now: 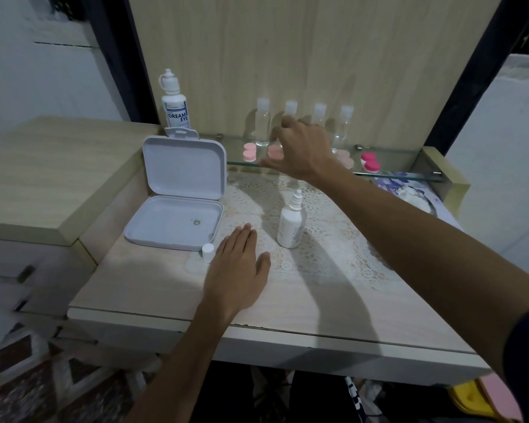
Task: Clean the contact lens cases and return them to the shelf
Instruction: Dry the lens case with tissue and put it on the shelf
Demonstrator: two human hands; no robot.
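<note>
Spread right hand (pixel 300 151) reaches pink lens case (pixel 276 151), far glass shelf (pixel 394 175) (holding nothing); risk: toppling clear bottles (pixel 263 123).

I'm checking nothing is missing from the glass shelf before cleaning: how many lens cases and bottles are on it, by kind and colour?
Pale pink lens cases: 3, the second and third partly hidden by the right hand
Bright pink and white lens cases: 1
Small clear bottles: 4
Large white solution bottles: 1
Total: 9
</note>
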